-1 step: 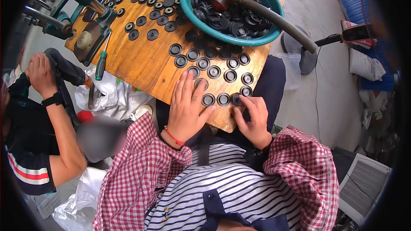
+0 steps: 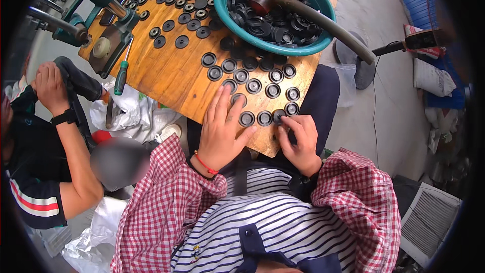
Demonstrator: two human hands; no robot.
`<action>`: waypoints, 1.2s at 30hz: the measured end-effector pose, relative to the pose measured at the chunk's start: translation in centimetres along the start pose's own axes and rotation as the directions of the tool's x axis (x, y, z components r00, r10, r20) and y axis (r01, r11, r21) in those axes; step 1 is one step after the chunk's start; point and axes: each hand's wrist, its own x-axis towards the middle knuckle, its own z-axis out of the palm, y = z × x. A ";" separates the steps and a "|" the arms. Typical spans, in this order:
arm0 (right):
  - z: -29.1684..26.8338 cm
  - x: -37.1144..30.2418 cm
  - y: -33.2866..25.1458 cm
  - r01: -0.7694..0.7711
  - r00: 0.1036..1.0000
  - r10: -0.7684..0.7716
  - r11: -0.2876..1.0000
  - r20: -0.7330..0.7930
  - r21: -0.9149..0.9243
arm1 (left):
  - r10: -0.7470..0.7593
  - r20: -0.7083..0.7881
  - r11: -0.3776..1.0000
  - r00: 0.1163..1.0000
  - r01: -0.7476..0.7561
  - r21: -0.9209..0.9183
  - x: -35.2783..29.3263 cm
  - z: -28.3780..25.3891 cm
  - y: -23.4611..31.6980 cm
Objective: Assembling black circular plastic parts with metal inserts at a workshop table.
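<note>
My left hand (image 2: 221,129) lies flat with fingers spread at the near edge of the wooden table (image 2: 166,82). Its fingertips rest at two black round wheel-like discs (image 2: 238,100), partly covering them. At the table's near right corner, my right hand (image 2: 301,139) has its fingers curled, the index fingertip and thumb at a dark disc (image 2: 278,115), which they partly hide. A black disc (image 2: 264,118) lies just left of it, and another disc (image 2: 291,108) lies above right. Several more such discs lie beyond my hands in loose rows.
A teal basin (image 2: 283,49) full of black discs stands at the far right, a mallet (image 2: 323,23) lying across it. At left are a press (image 2: 103,45), a green-handled screwdriver (image 2: 120,78) and many more discs. A person's arm (image 2: 76,151) is nearby at left.
The whole view has shifted very slightly. My right index fingertip has moved a little left over the dark disc; my left hand stays put.
</note>
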 end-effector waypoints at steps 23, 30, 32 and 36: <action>-1.7 5.4 8.5 0.035 0.977 -0.051 0.996 0.206 0.081 | 0.255 0.022 0.965 0.967 -0.256 0.064 2.6 3.0 7.8; -0.2 9.1 7.4 0.145 0.946 -0.141 0.989 0.292 0.009 | 0.030 -0.121 0.908 0.992 0.024 0.419 8.3 -7.2 -5.6; 0.2 9.8 6.7 0.167 0.937 -0.169 0.985 0.304 0.033 | -0.051 -0.090 0.898 0.995 0.085 0.431 10.2 -8.5 -8.4; 0.8 9.6 7.1 0.093 0.911 -0.136 0.988 0.390 0.127 | 0.036 -0.041 0.939 0.998 -0.020 0.342 11.8 -5.9 -7.6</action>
